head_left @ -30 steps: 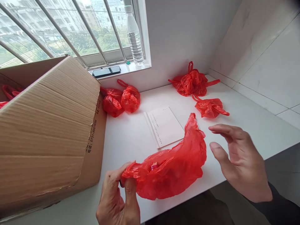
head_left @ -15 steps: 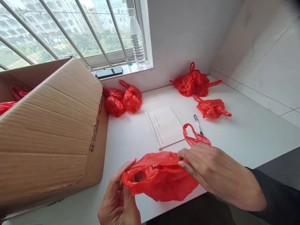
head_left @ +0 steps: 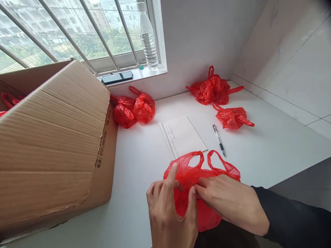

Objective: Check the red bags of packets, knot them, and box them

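A red plastic bag [head_left: 209, 217] with two loop handles is at the table's near edge, its handles pointing away from me. My left hand [head_left: 170, 210] is at the bag's left side, thumb and index finger spread apart over its mouth. From the right, my right hand [head_left: 222, 196] pinches the bag near the middle of its opening; those fingertips are partly hidden in the folds. What lies inside the bag cannot be made out. Just beyond the handles lie an open notebook [head_left: 184, 136] with written lines and a black pen [head_left: 219, 140].
A large cardboard box [head_left: 51, 144] holding red bags fills the left side. Knotted red bags [head_left: 144, 108] stand beside it, and more red bags [head_left: 212, 91] sit by the back wall. A water bottle [head_left: 149, 44] and a phone [head_left: 117, 78] are on the windowsill.
My left hand has let go of the bag's left handle and moved right to its mouth. The bag has turned so both handles now point away. My right hand has shifted slightly left.
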The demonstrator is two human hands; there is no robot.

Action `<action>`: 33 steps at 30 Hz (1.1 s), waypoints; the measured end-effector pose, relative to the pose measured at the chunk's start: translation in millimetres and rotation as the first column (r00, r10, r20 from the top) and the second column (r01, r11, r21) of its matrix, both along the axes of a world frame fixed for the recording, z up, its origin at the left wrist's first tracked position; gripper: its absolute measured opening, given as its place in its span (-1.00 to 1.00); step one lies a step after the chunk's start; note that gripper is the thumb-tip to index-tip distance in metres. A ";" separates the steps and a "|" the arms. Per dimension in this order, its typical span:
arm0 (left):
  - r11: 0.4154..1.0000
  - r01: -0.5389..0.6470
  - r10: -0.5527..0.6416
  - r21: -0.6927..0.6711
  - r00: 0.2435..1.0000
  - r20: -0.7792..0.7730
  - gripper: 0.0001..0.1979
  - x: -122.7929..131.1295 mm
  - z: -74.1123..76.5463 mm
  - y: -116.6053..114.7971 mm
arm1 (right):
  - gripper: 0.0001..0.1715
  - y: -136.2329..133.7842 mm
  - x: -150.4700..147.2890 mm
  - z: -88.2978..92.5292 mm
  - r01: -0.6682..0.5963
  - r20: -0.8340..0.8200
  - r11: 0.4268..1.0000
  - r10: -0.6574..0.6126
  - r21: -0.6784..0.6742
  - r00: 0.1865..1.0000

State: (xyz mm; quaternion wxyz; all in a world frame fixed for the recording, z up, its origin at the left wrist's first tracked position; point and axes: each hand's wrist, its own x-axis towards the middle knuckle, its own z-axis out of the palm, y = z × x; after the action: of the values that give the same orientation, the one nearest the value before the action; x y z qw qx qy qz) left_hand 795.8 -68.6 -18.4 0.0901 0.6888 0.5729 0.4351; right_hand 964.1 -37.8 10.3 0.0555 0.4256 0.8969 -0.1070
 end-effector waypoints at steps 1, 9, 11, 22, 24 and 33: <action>1.000 -0.006 0.006 0.003 1.000 -0.011 -0.43 -1.2 -2.2 1.2 | -0.71 1.6 0.7 0.0 -0.026 0.005 0.999 0.026 -0.031 1.000; 0.977 0.030 -0.035 -0.213 0.999 -0.020 -0.48 -0.2 -17.0 9.8 | -0.76 0.7 8.9 -19.7 -0.014 -0.026 1.000 0.014 0.000 1.000; 0.959 0.043 -0.057 -0.282 0.997 -0.043 -0.57 -1.9 -21.0 13.5 | -0.76 -0.2 9.8 -21.5 0.014 -0.055 1.000 -0.014 -0.002 0.998; 0.980 0.069 -0.086 -0.187 0.993 -0.084 -0.81 -22.5 -24.6 8.7 | -0.73 9.2 10.7 -13.5 0.184 0.000 0.976 -0.185 -0.121 0.983; 0.978 0.073 -0.074 -0.194 0.997 0.003 -0.92 -22.6 -22.5 6.0 | -0.70 10.2 8.7 -12.1 0.222 0.013 0.967 -0.222 -0.125 0.975; 0.915 -0.151 0.336 -0.374 0.799 0.499 -0.78 -11.8 5.4 -4.2 | -0.53 7.8 6.1 -10.7 0.261 0.099 0.957 -0.250 -0.127 0.963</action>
State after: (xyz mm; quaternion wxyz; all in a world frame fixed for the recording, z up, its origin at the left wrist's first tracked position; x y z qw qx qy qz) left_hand 784.0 -72.8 -12.9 0.3033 0.4289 0.6688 0.5261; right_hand 970.2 -30.0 -0.4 0.1071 0.5371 0.8217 -0.1578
